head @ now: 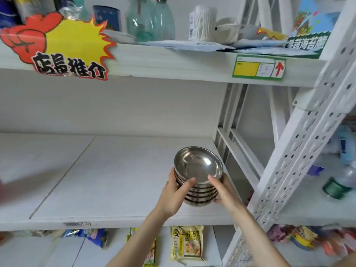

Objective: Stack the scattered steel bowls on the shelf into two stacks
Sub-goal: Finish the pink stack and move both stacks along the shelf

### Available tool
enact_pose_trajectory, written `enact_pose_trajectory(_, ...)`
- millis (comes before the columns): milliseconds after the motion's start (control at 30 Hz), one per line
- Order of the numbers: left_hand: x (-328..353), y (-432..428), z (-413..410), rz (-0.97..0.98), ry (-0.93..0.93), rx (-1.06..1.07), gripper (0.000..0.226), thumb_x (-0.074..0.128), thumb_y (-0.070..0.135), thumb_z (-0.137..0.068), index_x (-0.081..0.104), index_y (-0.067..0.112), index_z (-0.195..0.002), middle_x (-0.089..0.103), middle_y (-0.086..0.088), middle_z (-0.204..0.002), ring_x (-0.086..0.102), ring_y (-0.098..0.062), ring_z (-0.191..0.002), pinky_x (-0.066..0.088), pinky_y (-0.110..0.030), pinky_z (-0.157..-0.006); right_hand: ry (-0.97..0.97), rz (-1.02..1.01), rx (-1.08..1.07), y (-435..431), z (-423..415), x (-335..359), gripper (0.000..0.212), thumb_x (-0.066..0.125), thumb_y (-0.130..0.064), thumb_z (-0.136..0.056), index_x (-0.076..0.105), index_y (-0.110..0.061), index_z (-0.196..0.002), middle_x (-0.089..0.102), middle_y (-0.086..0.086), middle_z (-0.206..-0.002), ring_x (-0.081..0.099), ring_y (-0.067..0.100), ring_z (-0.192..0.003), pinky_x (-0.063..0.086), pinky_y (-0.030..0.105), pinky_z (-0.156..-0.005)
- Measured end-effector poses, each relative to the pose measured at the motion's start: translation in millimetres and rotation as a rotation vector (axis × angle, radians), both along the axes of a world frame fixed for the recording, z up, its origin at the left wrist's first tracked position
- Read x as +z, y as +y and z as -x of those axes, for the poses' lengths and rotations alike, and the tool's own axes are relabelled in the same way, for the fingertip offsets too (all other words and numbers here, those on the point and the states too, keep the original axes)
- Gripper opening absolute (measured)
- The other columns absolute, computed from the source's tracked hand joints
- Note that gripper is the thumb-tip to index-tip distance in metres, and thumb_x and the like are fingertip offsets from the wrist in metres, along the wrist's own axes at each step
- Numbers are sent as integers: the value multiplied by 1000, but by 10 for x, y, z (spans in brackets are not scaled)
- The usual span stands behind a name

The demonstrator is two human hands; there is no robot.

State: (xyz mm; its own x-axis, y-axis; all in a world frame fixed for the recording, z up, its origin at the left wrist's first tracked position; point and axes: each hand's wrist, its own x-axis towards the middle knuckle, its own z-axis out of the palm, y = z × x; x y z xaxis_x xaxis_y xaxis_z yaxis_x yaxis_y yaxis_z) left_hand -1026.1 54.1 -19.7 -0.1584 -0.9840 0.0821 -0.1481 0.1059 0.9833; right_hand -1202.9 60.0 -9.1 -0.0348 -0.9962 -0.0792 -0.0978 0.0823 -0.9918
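**A nested stack of steel bowls, gripped from both sides**

I hold the stack of steel bowls (198, 176) over the front right part of the middle shelf (96, 180), close to the white perforated upright (300, 151). My left hand (173, 193) wraps the left flank and my right hand (224, 191) the right. Each thumb lies against the near side just below the top rim, and the fingers curl round the far side and lower bowls. The stack tips toward me, so I look into the top bowl. I cannot tell whether its base touches the shelf or hangs just above it.

Several shallow, round bowls sit nested, their rolled rims forming tight bands down the side. The metal is polished and mirror-bright, with a flat bottom catching the light.

I judge the stack stiff and hard to damage, each bowl light but the lot together with some weight. The polished walls look slippery, and nested bowls can slide on one another when tilted. So the safe hold is low, with fingers under the bottom bowl and thumbs steadying the upper rims. Set down level, it should sit firm on the flat shelf
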Motion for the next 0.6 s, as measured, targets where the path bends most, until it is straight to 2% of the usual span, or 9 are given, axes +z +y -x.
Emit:
enact_pose_trajectory(133, -62, -104, 363, -29, -18, -10, 73, 57, 66, -73, 33, 40, -137, 56, 22, -124, 53, 2, -114, 39, -19, -88, -42, -20, 0, -67, 338, -43, 53, 62, -43, -85, 40, -33, -131, 56, -10, -122, 54, 5, -106, 50, 33, -82)
enact_pose_trajectory(233, -89, -169, 551, -41, -26, -23, 64, 58, 64, -74, 37, 44, -131, 59, 24, -120, 54, 5, -112, 40, -17, -87, -54, -21, -20, -126, 515, -101, 63, 66, -54, -71, 43, -38, -127, 56, -13, -123, 53, 6, -110, 48, 42, -96)
enact_pose_trajectory(300, -114, -223, 656, -55, -22, -29, 60, 61, 63, -74, 39, 46, -127, 59, 26, -119, 54, 10, -110, 39, -16, -87, -65, -27, -40, -177, 621, -152, 60, 67, -55, -68, 46, -40, -122, 57, -17, -119, 53, 5, -111, 43, 47, -103)
enact_pose_trajectory(467, -183, -335, 804, -72, -41, -30, 58, 62, 62, -77, 38, 47, -128, 59, 27, -118, 53, 16, -105, 39, -14, -85, -93, -63, -27, -280, 757, -243, 41, 70, -52, -73, 52, -42, -108, 58, -20, -114, 54, 3, -109, 43, 46, -102)
enact_pose_trajectory(600, -233, -398, 856, -82, -66, -35, 51, 62, 60, -79, 37, 53, -123, 59, 29, -116, 52, 20, -102, 39, -13, -82, -69, -66, -50, -348, 827, -331, 54, 67, -56, -66, 51, -41, -115, 60, -15, -118, 55, 1, -108, 43, 45, -103)
